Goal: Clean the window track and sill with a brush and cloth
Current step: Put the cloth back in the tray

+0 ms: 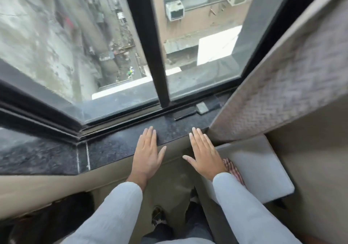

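A dark speckled stone sill (116, 145) runs below the black-framed window, and the dark window track (120, 125) lies between sill and glass. My left hand (147, 153) lies flat and empty, fingers over the sill's front edge. My right hand (204, 154) hovers flat and empty beside it, fingertips at the sill's right end. A red-and-white checked cloth (233, 170) lies on a white surface just under my right wrist, partly hidden by my sleeve. No brush is in view.
A small grey block (202, 107) sits on the track at the right end, next to a thin dark strip (185, 116). A patterned panel (282, 85) rises on the right. The white surface (263, 168) stands below it. A black mullion (150, 46) divides the glass.
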`<state>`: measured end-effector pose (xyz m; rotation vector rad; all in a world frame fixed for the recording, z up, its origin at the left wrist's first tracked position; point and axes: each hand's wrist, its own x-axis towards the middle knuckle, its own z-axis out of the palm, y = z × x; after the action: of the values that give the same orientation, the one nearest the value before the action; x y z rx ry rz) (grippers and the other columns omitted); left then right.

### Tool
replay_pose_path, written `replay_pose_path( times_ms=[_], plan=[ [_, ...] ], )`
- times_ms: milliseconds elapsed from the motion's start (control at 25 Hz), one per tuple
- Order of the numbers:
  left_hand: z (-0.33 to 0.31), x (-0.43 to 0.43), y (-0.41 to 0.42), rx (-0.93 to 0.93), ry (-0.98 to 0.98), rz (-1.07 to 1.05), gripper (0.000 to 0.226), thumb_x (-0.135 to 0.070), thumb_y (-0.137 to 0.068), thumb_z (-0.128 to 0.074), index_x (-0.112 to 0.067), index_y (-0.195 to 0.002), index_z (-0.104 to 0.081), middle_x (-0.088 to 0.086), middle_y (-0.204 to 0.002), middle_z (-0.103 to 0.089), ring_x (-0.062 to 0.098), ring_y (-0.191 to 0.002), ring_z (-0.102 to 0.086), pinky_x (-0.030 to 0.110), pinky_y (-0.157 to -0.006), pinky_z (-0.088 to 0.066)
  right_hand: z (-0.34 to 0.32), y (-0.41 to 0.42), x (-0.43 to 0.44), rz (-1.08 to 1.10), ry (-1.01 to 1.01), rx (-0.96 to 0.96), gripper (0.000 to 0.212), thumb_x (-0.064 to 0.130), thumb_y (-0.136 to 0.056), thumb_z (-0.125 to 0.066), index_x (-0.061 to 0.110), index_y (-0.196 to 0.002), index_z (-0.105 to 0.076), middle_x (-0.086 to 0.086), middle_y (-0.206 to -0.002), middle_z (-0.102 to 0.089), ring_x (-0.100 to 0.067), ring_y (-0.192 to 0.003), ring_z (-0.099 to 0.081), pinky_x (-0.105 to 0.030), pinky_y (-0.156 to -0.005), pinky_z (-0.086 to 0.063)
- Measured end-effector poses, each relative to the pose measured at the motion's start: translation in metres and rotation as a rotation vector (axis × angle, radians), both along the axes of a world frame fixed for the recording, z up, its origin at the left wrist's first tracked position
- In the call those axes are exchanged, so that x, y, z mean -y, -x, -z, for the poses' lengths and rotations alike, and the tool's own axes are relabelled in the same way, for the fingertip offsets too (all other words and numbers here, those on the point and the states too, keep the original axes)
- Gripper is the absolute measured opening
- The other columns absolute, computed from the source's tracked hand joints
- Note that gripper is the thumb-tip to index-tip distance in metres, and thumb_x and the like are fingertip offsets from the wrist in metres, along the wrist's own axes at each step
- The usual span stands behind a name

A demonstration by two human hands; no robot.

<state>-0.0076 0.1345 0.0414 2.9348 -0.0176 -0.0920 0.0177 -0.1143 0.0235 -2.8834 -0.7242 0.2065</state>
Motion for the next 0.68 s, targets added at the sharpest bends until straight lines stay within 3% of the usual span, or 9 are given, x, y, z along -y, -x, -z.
replay_pose_path(
  times_ms=[120,240,320,400,480,560,680],
  plan=[
    [-0.001,-0.050,0.019,-0.127,-0.063,-0.195,0.086,-0.064,-0.100,-0.026,0.001,-0.157,-0.034,0.019,-0.167,-0.031,0.036,-0.155,-0.029,0.056,-0.124,-0.030,-0.001,-0.021,-0.029,-0.090,0.018,0.002,0.088,0.067,-0.101,-0.037,0.002,-0.160,-0.033,-0.022,-0.171,-0.030,-0.035,-0.160,-0.026,-0.050,-0.129,-0.027],
    [0.004,-0.070,0.032,-0.160,-0.127,-0.188,0.088,-0.067,-0.101,-0.018,-0.003,-0.161,-0.026,0.014,-0.171,-0.022,0.031,-0.158,-0.023,0.057,-0.125,-0.027,0.001,-0.043,-0.037,-0.074,-0.059,0.041,0.068,0.055,-0.103,-0.044,0.003,-0.144,-0.053,-0.023,-0.155,-0.052,-0.039,-0.148,-0.046,-0.052,-0.124,-0.033],
    [0.006,-0.073,0.034,-0.169,-0.122,-0.189,0.089,-0.068,-0.101,-0.015,-0.003,-0.161,-0.023,0.013,-0.172,-0.018,0.030,-0.159,-0.020,0.058,-0.125,-0.025,0.002,-0.072,-0.034,-0.047,-0.064,0.132,0.049,0.035,-0.104,-0.044,0.001,-0.137,-0.056,-0.024,-0.147,-0.057,-0.042,-0.140,-0.052,-0.053,-0.120,-0.038],
    [0.009,-0.072,0.033,-0.181,-0.131,-0.202,0.090,-0.069,-0.100,-0.015,-0.004,-0.162,-0.021,0.013,-0.173,-0.016,0.030,-0.159,-0.018,0.058,-0.126,-0.023,-0.004,-0.105,-0.027,-0.038,0.017,0.212,0.046,0.007,-0.095,-0.043,-0.003,-0.138,-0.055,-0.027,-0.143,-0.056,-0.046,-0.137,-0.051,-0.055,-0.120,-0.038],
    [0.010,-0.071,0.033,-0.190,-0.140,-0.204,0.090,-0.069,-0.099,-0.016,-0.004,-0.162,-0.020,0.013,-0.173,-0.014,0.029,-0.160,-0.017,0.058,-0.126,-0.021,-0.010,-0.130,-0.029,-0.093,0.168,0.242,0.043,-0.007,-0.084,-0.049,-0.003,-0.124,-0.061,-0.027,-0.123,-0.064,-0.046,-0.119,-0.059,-0.054,-0.114,-0.037],
    [0.011,-0.072,0.034,-0.209,-0.150,-0.203,0.091,-0.069,-0.099,-0.014,-0.004,-0.163,-0.017,0.013,-0.174,-0.012,0.030,-0.160,-0.014,0.058,-0.127,-0.019,-0.020,-0.141,-0.050,-0.189,0.235,0.249,0.028,-0.009,-0.076,-0.065,0.001,-0.102,-0.066,-0.020,-0.093,-0.065,-0.041,-0.088,-0.063,-0.052,-0.103,-0.040],
    [0.015,-0.074,0.035,-0.199,-0.160,-0.203,0.092,-0.070,-0.099,-0.011,-0.004,-0.163,-0.017,0.013,-0.174,-0.011,0.030,-0.160,-0.014,0.059,-0.127,-0.019,-0.042,-0.122,-0.100,-0.339,0.174,0.213,0.021,-0.003,-0.075,-0.071,0.010,-0.091,-0.065,-0.013,-0.083,-0.066,-0.037,-0.078,-0.065,-0.050,-0.095,-0.049]
  ],
)
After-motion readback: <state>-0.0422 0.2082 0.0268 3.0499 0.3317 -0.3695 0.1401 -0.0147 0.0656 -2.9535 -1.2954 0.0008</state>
